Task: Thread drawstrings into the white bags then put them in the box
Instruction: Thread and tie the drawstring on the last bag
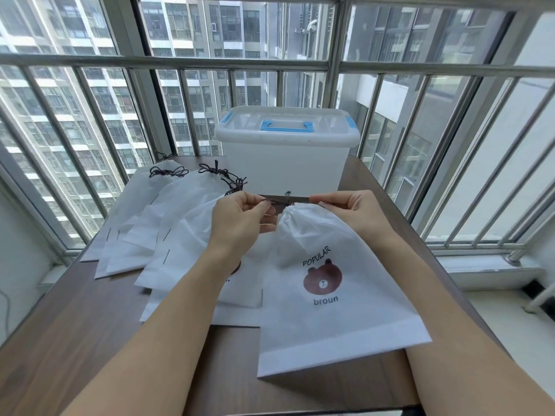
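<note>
Bag [324,283]: white, brown bear print, words "POPULAR" and "broun"; mouth gathered tight between the hands, body lying flat below them. Drawstring [286,200]: dark cord, pulled taut from hand to hand. Other bags [156,223]: white, fanned out left of the hands, dark cords at their tops. Box [286,151]: translucent white, blue handle, lid on, just beyond the hands.

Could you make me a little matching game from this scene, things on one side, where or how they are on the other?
Things:
1. bear bag
2. storage box
3. drawstring
4. pile of bags

States:
a. lid closed, at the table's far edge
b. pinched between both hands
c. fanned out on the left
d. mouth gathered, print facing up

Pairs: 1-d, 2-a, 3-b, 4-c
</note>
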{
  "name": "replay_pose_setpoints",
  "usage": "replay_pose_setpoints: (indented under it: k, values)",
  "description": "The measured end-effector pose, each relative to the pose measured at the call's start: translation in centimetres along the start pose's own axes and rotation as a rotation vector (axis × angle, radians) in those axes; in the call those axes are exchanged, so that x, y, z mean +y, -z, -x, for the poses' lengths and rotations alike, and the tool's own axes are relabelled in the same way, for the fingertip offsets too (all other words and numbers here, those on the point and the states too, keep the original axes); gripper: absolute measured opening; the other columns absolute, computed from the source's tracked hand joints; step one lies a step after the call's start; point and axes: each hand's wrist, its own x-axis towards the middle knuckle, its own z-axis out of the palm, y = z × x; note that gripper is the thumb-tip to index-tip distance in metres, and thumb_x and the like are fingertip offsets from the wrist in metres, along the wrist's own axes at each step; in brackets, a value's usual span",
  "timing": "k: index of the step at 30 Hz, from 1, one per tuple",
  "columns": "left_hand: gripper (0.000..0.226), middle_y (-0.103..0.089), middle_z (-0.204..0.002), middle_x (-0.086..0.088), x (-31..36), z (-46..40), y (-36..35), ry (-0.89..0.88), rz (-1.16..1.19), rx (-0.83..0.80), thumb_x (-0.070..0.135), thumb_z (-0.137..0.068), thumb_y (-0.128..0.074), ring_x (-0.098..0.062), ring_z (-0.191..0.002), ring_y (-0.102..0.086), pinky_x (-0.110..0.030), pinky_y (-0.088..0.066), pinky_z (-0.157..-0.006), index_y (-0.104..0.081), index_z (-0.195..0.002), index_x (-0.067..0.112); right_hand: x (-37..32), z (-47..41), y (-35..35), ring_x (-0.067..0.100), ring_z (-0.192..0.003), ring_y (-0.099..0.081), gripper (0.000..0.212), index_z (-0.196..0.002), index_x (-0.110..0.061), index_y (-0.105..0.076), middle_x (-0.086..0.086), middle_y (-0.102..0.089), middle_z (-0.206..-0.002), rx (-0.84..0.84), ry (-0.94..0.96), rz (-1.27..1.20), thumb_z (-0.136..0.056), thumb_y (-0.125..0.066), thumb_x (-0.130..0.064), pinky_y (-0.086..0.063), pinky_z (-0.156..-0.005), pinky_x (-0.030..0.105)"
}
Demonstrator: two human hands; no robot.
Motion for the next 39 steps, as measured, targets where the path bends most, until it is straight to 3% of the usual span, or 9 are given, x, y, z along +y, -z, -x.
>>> replay_pose_setpoints:
  k: [9,13,16,18,20,24,31,36,39]
  values:
    - [0.002,-0.076,-0.080,-0.006,-0.5,0.0,0.0,-0.091,0.038,0.009,0.006,-0.092,-0.069,-0.019,-0.085,-0.075,-0.033,-0.059,-0.083,-0.067,-0.090,0.005,0.4,-0.2,-0.1,0.015,-0.079,-0.071,0.014,-0.105,-0.005,-0.076,0.009,-0.078,-0.095,-0.047,-0.060,0.029,-0.095,-0.067,-0.009,-0.056,-0.065,0.021]
    - [0.008,-0.077,-0.082,-0.001,-1.0,0.5,-0.8,-0.189,-0.093,-0.073,0.009,-0.094,-0.066,-0.015,-0.085,-0.074,-0.032,-0.057,-0.083,-0.062,-0.088,0.012,-0.5,0.1,-0.2,0.022,-0.098,-0.070,0.054,-0.120,-0.007,-0.068,0.007,-0.075,-0.106,-0.285,-0.358,-0.239,-0.099,-0.048,-0.053,-0.058,-0.084,0.031]
    - [0.005,-0.075,-0.086,-0.004,-0.9,0.6,-1.5,-0.229,-0.094,-0.066,0.009,-0.095,-0.064,-0.016,-0.083,-0.073,-0.031,-0.057,-0.080,-0.061,-0.092,0.013,0.2,0.2,-0.4,0.021,-0.101,-0.069,0.029,-0.107,-0.015,-0.072,0.000,-0.075,-0.102,-0.430,-0.226,0.073,-0.092,-0.069,-0.040,-0.054,-0.088,0.030]
    - [0.014,-0.072,-0.095,-0.003,-0.7,0.6,-1.4,-0.220,-0.086,-0.121,0.019,-0.093,-0.069,-0.015,-0.086,-0.070,-0.028,-0.056,-0.079,-0.060,-0.103,0.015,0.8,0.0,-0.6,0.018,-0.085,-0.067,0.019,-0.099,-0.009,-0.075,0.003,-0.075,-0.092,-0.301,-0.036,0.215,-0.090,-0.075,-0.026,-0.052,-0.081,0.035]
    - [0.038,-0.071,-0.102,0.003,-0.4,0.8,-1.2,-0.203,-0.175,-0.187,0.032,-0.083,-0.079,-0.010,-0.089,-0.069,-0.022,-0.055,-0.075,-0.060,-0.113,0.019,0.5,-0.1,-0.7,0.021,-0.084,-0.070,0.024,-0.104,-0.002,-0.074,0.010,-0.075,-0.096,-0.180,0.004,-0.020,-0.091,-0.073,-0.022,-0.054,-0.078,0.037]
    - [0.028,-0.077,-0.088,0.002,2.4,0.5,0.8,-0.211,-0.261,-0.236,0.008,-0.081,-0.080,-0.016,-0.081,-0.074,-0.028,-0.060,-0.071,-0.069,-0.103,0.022,-0.9,0.2,-1.2,0.027,-0.098,-0.071,0.038,-0.120,-0.007,-0.067,0.016,-0.072,-0.116,-0.130,-0.070,-0.206,-0.090,-0.071,-0.031,-0.058,-0.088,0.047]
    - [0.040,-0.068,-0.101,0.001,3.9,-2.2,7.3,-0.156,-0.698,-0.002,0.018,-0.082,-0.079,-0.020,-0.092,-0.066,-0.036,-0.053,-0.081,-0.059,-0.116,0.022,-6.8,0.5,0.7,0.018,-0.105,-0.060,0.048,-0.130,-0.021,-0.059,0.000,-0.062,-0.121,0.031,0.068,0.978,-0.087,-0.074,-0.037,-0.048,-0.089,0.031]
    - [0.075,-0.048,-0.133,-0.001,2.8,-2.5,7.4,-0.221,-0.724,0.008,0.010,-0.075,-0.075,-0.022,-0.126,-0.045,-0.037,-0.040,-0.105,-0.043,-0.141,0.023,-6.8,-6.3,-1.3,0.032,-0.141,-0.029,0.078,-0.148,-0.022,-0.033,0.006,-0.032,-0.153,0.176,0.259,1.422,-0.085,-0.076,-0.037,-0.039,-0.105,0.044]
    - [0.075,-0.041,-0.139,0.004,4.1,-2.7,6.1,-0.392,-0.703,-0.033,0.024,-0.077,-0.076,-0.017,-0.134,-0.034,-0.037,-0.029,-0.115,-0.040,-0.143,0.028,-6.1,-9.7,-0.8,0.031,-0.136,-0.036,0.060,-0.143,-0.021,-0.039,0.007,-0.042,-0.144,0.159,0.253,1.491,-0.093,-0.068,-0.035,-0.034,-0.109,0.047]
